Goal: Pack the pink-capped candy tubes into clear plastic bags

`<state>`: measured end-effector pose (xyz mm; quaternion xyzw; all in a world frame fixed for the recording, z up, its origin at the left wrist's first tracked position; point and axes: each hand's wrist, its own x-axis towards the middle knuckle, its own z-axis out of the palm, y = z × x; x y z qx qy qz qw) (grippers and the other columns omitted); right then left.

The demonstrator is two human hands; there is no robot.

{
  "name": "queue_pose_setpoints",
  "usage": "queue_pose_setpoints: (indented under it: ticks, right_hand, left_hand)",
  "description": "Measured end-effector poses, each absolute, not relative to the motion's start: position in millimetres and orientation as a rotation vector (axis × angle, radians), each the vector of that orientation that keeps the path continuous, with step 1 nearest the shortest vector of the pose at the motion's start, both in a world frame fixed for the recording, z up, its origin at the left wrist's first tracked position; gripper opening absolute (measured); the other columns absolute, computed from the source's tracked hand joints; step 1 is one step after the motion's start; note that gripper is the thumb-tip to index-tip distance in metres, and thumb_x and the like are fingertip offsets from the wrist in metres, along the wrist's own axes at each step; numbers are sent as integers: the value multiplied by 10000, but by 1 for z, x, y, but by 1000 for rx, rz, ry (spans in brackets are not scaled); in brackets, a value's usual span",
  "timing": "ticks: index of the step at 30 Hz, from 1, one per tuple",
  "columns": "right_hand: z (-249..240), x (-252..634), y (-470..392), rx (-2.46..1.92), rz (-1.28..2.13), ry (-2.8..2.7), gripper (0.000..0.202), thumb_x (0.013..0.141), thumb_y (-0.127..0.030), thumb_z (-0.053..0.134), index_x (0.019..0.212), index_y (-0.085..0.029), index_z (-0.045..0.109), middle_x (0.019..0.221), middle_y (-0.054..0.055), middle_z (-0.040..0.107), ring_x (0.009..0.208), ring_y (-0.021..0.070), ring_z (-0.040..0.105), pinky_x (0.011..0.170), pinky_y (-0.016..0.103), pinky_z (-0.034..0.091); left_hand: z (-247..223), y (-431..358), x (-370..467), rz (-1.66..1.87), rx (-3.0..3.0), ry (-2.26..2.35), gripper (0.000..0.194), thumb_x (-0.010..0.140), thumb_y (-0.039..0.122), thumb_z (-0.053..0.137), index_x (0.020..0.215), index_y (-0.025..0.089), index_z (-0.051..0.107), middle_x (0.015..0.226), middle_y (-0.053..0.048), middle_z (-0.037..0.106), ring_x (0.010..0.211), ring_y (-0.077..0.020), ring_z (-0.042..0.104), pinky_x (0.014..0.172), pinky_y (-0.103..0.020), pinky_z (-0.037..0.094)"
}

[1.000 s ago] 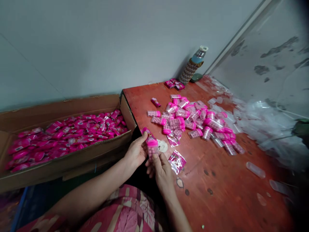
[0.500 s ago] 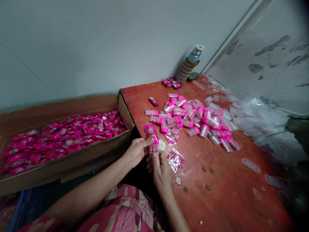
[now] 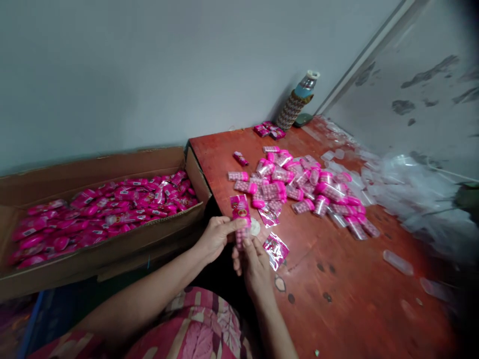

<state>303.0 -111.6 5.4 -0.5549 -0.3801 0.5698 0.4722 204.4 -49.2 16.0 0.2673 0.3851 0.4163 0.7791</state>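
The left hand (image 3: pixel 217 238) and right hand (image 3: pixel 257 267) both have their fingers clamped on a bead-filled tube (image 3: pixel 243 234), its long axis running away from the body and leaning slightly left. The left thumb presses near the pink cap end; the right fingertips pinch the near, clear end. Past the left thumb, a printed pink sachet (image 3: pixel 240 207) continues the line, pointing away. Just right of the right fingers, a shiny sachet (image 3: pixel 276 251) lies on the red table (image 3: pixel 359 299).

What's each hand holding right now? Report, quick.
Left hand: closed, holding a small bottle of pink balls.
Right hand: closed, holding the same bottle's near end.
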Motion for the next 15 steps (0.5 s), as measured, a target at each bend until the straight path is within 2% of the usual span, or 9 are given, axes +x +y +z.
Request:
queue_pose_setpoints:
  ticks: [5, 10, 15]
  right_hand:
    - [4, 306, -118, -1658, 1070, -1044, 323, 826, -511, 438, 875, -204, 526, 594, -22, 541, 459, 109, 489, 421, 206, 392]
    - [1, 307, -115, -1645, 1195, -1123, 389, 796, -559, 441, 875, -192, 547, 651, -3, 572, 495, 128, 502, 444, 229, 407]
    - [-7, 305, -114, -1728, 1035, -1120, 436, 732, -597, 504, 868, -187, 564, 663, 11, 572, 527, 141, 517, 487, 245, 425]
  left_hand:
    - [15, -54, 209, 898, 588, 886, 271, 540, 320, 755, 549, 84, 622, 519, -36, 575, 453, -88, 496, 467, -221, 367]
    - [13, -57, 212, 1045, 401, 876, 378, 465, 415, 770, 527, 91, 585, 483, 3, 511, 413, -64, 419, 434, -220, 297]
    - [13, -59, 207, 994, 360, 872, 392, 403, 392, 793, 548, 78, 608, 514, -16, 552, 449, -80, 465, 484, -231, 344]
